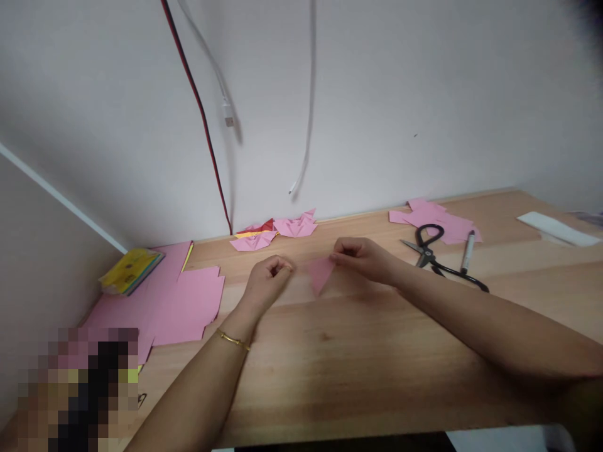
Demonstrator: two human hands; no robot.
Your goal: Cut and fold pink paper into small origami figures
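A small pink paper triangle (321,274), slightly blurred, hangs point down above the wooden table. My right hand (358,257) pinches its upper right corner between thumb and fingers. To the left of the paper, my left hand (269,281) is closed, thumb against fingertips. A narrow gap shows between those fingertips and the triangle's visible edge. Whether anything lies in the left pinch, I cannot make out. Folded pink paper pieces (296,226) sit behind my hands along the wall, one with a red and yellow part (257,231).
Black-handled scissors (426,253) and a marker (468,252) lie to the right, near pink paper scraps (436,218). A white strip (558,230) lies at far right. Large pink sheets (188,304) and a yellow packet (129,271) occupy the left. Cables (200,107) hang down the wall.
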